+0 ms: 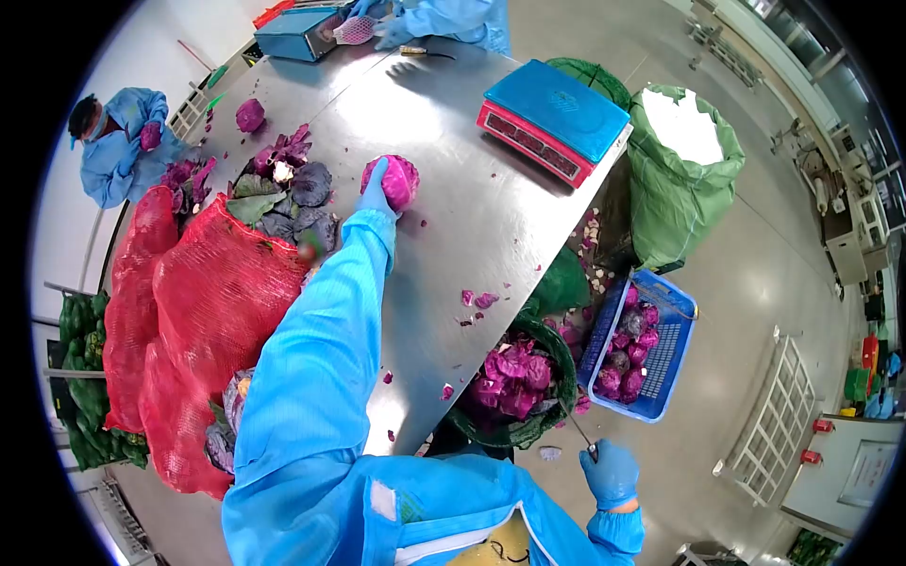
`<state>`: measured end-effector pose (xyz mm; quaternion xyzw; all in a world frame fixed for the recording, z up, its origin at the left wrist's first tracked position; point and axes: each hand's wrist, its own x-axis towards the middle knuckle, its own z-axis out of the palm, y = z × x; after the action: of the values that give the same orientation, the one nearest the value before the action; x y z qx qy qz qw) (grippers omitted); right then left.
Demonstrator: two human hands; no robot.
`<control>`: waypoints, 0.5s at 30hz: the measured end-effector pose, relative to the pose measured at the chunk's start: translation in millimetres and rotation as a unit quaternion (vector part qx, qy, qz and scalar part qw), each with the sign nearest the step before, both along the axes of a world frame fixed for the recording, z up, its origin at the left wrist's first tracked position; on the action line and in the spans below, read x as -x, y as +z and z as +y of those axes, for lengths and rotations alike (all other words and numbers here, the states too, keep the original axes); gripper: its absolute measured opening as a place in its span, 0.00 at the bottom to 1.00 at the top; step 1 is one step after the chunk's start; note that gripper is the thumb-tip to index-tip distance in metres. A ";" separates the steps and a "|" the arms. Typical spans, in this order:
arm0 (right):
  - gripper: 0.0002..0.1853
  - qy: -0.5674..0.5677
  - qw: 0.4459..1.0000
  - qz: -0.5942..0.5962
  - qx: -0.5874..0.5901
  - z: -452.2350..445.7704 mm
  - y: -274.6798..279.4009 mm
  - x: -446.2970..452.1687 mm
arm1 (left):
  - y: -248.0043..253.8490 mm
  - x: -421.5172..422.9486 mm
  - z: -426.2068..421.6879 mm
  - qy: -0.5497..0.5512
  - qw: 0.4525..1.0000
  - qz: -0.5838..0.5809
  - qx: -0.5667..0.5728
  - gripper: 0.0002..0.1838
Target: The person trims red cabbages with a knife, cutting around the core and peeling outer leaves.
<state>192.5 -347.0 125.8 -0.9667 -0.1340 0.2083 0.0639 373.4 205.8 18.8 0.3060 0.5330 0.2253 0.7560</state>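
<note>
My left hand, in a blue glove, reaches over the metal table and grips a trimmed red cabbage from its near left side; some of its fingers are hidden behind the cabbage. Low at the right, my right hand, also gloved, is closed round the dark handle of a knife. Its thin blade points up and left, towards a green-lined bin heaped with purple leaves. Left of my outstretched arm lie loose dark outer leaves at the mouth of a red mesh sack.
A blue-topped scale stands on the table's right edge. Beyond it are a green woven sack and a blue crate of cabbages on the floor. Another cabbage lies at far left. Co-workers are at the left and far end.
</note>
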 end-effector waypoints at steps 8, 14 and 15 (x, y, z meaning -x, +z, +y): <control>0.12 -0.032 0.999 -0.005 -0.027 34.5 8.5 -6.6 | -12.9 8.4 -6.9 0.017 0.991 0.020 -0.132 0.46; 0.12 0.010 0.996 -0.010 -0.083 65.8 2.1 -14.3 | -59.5 67.3 -131.2 -0.325 0.646 0.148 -0.675 0.32; 0.13 0.010 0.996 0.004 -0.085 69.2 3.7 -14.3 | -56.8 82.6 -160.3 -0.360 0.536 0.206 -0.735 0.32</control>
<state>206.8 -277.8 129.4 -0.9555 -0.1611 0.2005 0.1445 290.8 45.6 -38.0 0.9581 0.1659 0.1771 0.1520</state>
